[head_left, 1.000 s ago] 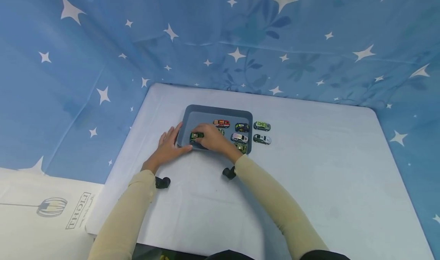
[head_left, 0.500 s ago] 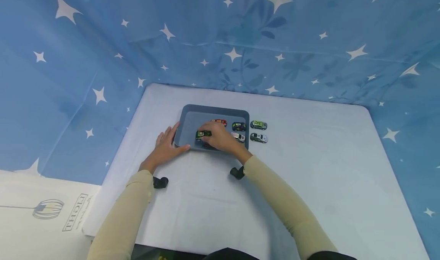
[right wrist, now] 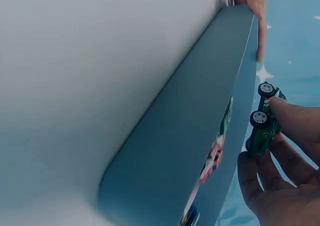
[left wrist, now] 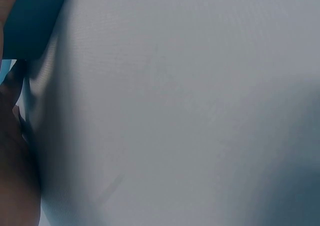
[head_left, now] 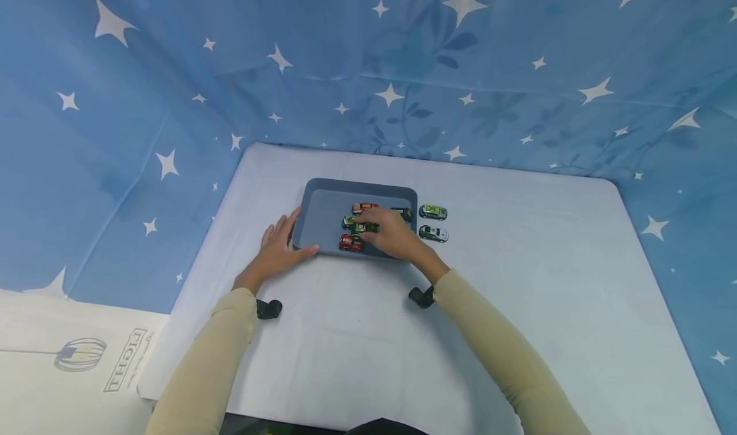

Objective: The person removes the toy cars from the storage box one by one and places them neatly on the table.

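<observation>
My right hand (head_left: 397, 235) pinches a dark green toy car (head_left: 365, 228) between thumb and fingers, above the middle of the grey tray (head_left: 319, 214). In the right wrist view, the same green car (right wrist: 262, 128) is held clear of the tray's wall. My left hand (head_left: 278, 251) rests at the tray's left end, fingers straight and thumb at the near corner. Inside the tray, an orange car (head_left: 363, 208), a light green car (head_left: 348, 222) and a red car (head_left: 349, 243) lie near the held one. My right hand partly covers a dark car (head_left: 405, 214) and hides others.
Just right of the tray, a green toy car (head_left: 433, 212) and a silver one (head_left: 434, 233) stand on the white table (head_left: 547, 281). A blue star-patterned curtain (head_left: 345, 57) hangs behind. A printed cream sheet (head_left: 63, 358) lies at the lower left.
My right hand has carried the green car rightward from the tray's left part to its middle. The red car has come into view. My left hand stays at the tray's end.
</observation>
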The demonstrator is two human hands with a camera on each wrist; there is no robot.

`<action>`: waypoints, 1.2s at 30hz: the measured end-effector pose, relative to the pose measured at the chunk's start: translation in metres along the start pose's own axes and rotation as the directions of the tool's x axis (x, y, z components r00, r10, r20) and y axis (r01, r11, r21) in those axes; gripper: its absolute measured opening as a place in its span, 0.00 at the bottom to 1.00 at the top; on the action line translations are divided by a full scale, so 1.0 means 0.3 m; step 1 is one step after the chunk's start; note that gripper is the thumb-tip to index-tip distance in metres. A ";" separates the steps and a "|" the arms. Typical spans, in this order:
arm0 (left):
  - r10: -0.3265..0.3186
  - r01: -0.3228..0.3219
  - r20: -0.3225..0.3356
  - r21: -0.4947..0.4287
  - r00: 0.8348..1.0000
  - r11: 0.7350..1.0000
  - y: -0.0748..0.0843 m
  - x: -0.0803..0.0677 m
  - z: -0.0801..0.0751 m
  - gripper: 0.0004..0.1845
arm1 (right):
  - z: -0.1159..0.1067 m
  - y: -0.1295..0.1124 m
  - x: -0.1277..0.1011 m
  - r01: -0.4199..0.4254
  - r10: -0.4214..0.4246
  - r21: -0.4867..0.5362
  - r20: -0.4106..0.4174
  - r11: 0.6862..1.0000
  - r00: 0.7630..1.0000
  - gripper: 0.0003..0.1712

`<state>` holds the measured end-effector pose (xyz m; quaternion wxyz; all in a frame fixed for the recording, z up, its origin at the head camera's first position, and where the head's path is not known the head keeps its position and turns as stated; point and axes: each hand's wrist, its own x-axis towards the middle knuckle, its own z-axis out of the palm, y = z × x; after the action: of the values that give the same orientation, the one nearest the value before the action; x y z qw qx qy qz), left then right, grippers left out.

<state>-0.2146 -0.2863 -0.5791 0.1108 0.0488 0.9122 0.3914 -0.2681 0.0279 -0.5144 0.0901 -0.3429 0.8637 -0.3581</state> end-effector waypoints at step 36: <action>-0.029 0.029 0.013 0.026 0.999 0.999 0.027 -0.013 -0.009 0.59 | -0.198 0.110 -0.264 -0.180 0.175 -0.010 -0.179 0.984 0.968 0.22</action>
<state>-0.2115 -0.2831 -0.5708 0.1217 0.0395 0.9170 0.3777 -0.2500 0.1298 -0.5006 0.0402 -0.2321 0.9003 -0.3661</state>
